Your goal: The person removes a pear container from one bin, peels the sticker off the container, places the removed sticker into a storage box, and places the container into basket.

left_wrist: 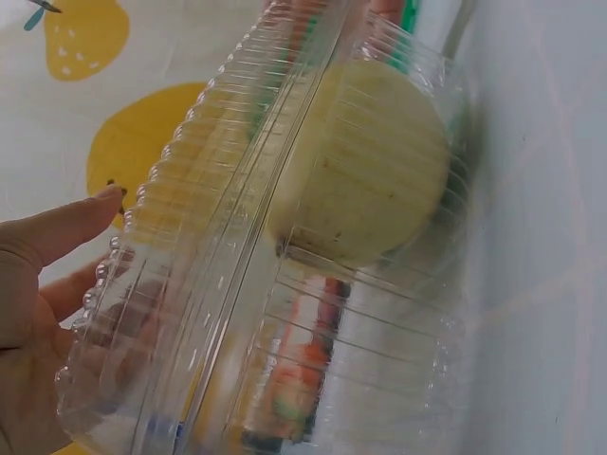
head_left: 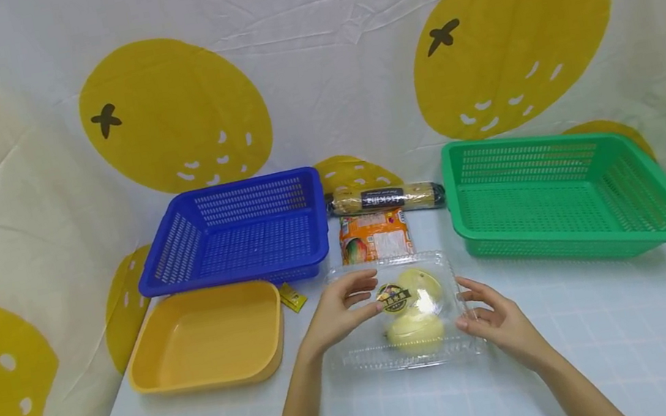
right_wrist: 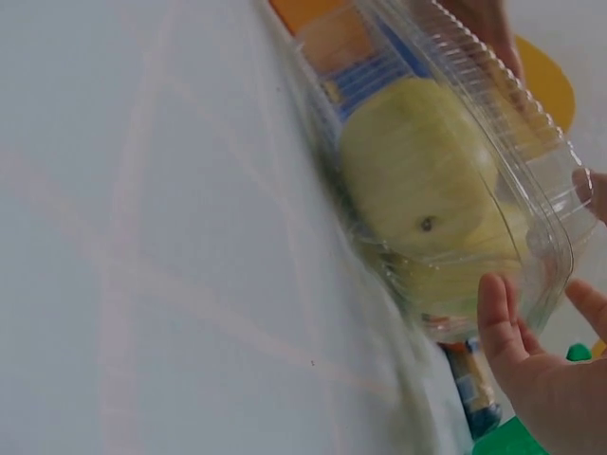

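Observation:
A clear plastic clamshell box (head_left: 363, 340) with a round dark label on its lid lies on the table, holding two pale yellow-green fruits (head_left: 419, 335). The lid appears lowered over them. My left hand (head_left: 339, 312) reaches over the box's left part, fingers loosely extended and the thumb near the label. At the right edge my right hand (head_left: 501, 319) has its thumb and fingers spread along the side. In the left wrist view, the left hand (left_wrist: 43, 322) is beside the ridged rim. The right hand (right_wrist: 550, 379) is by the box's end in the right wrist view.
Behind the box lie an orange packet (head_left: 371, 235) and a long noodle pack (head_left: 388, 198). A blue basket (head_left: 234, 255), a yellow tub (head_left: 216, 377) and a small yellow sachet (head_left: 291, 297) are on the left. A green basket (head_left: 566, 241) stands at the right.

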Available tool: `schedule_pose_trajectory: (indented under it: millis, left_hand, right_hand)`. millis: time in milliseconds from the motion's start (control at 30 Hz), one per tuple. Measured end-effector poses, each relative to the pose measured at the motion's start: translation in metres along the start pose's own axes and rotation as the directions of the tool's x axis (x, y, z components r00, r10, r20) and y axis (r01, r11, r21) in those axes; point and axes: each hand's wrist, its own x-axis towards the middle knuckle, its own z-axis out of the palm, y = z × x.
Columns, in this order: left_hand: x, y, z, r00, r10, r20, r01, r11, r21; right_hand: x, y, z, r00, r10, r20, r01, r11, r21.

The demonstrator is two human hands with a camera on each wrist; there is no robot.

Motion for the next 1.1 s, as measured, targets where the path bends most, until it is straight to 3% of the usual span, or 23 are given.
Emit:
schedule_pose_trajectory:
  millis: [167,300,533,667,900,1100]
  left_hand:
    - [0.0,0.018,0.004,1.0,0.005,0.027,-0.005,1.0,0.011]
    - [0.0,0.028,0.007,1.0,0.002,0.014,-0.002,1.0,0.012]
    - [0.007,0.002,0.01,0.998,-0.028,-0.055,0.029,0.999,0.024]
    - [0.01,-0.004,0.011,0.995,-0.038,-0.092,0.041,0.999,0.035]
    - [0.017,-0.01,0.017,0.985,0.036,-0.168,-0.006,0.985,0.173]
    - [0.019,-0.012,0.021,0.97,0.064,-0.233,-0.001,0.965,0.262]
  right_hand:
    - [-0.001,0.0,0.001,1.0,-0.009,0.001,0.009,1.0,0.0]
    - [-0.001,0.001,0.001,1.0,-0.02,0.003,0.02,1.0,0.004]
    - [-0.002,0.001,0.001,1.0,-0.008,-0.002,0.008,1.0,0.0]
    - [-0.001,0.002,0.001,1.0,-0.01,-0.002,0.01,1.0,0.0]
    - [-0.001,0.002,0.001,1.0,-0.02,0.001,0.02,1.0,0.0]
    - [0.0,0.003,0.002,1.0,-0.022,-0.001,0.022,1.0,-0.005]
